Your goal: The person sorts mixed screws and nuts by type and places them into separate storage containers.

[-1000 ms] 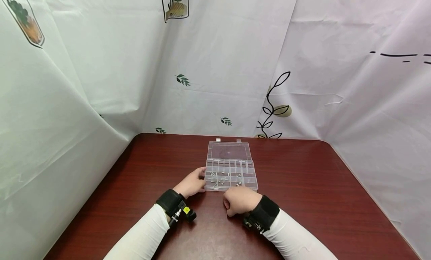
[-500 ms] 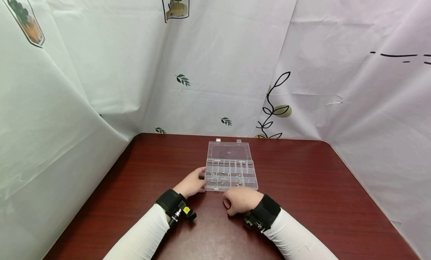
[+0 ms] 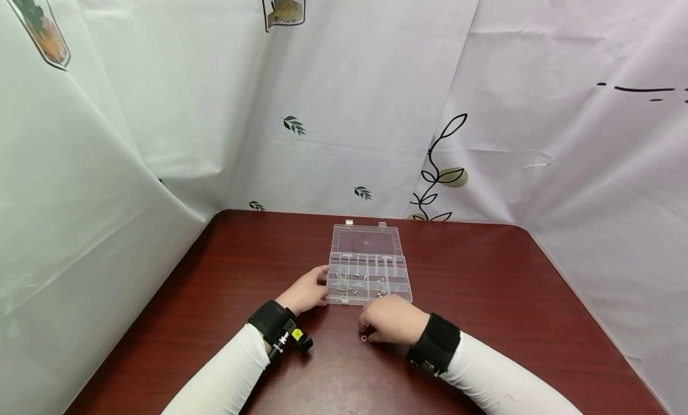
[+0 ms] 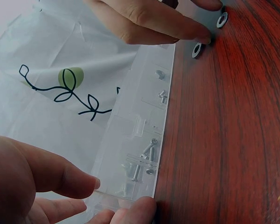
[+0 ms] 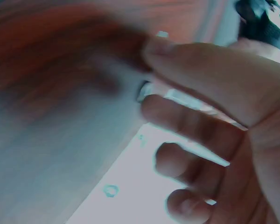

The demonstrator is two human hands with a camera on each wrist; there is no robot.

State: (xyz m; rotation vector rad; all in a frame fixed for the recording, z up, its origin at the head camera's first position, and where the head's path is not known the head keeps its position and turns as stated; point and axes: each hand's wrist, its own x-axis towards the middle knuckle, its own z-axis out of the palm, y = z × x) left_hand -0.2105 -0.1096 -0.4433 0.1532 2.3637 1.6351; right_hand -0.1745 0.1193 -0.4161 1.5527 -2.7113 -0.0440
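Observation:
A clear plastic compartment box (image 3: 400,289) lies with its lid (image 3: 365,242) folded back on the far side. My left hand (image 3: 305,292) grips its left end, index finger at the upper edge and thumb low at the near corner in the left wrist view. Screws (image 4: 149,151) lie in the left compartments, small rings (image 3: 383,279) further right. My right hand (image 3: 394,319) is just in front of the box, thumb and fingers apart. By its fingertips, one metal washer (image 4: 197,50) is beside the index finger and another washer (image 4: 222,19) near the thumb, both on the table.
The dark red wooden table (image 3: 269,242) extends around the box on all sides. A white printed cloth (image 3: 349,104) hangs behind and along both sides. Both wrists wear black straps (image 3: 436,343) with small cameras.
My right hand has shifted slightly right, and its thumb and fingers have parted. A washer now shows on the table under the fingertips. My left hand stays at the box.

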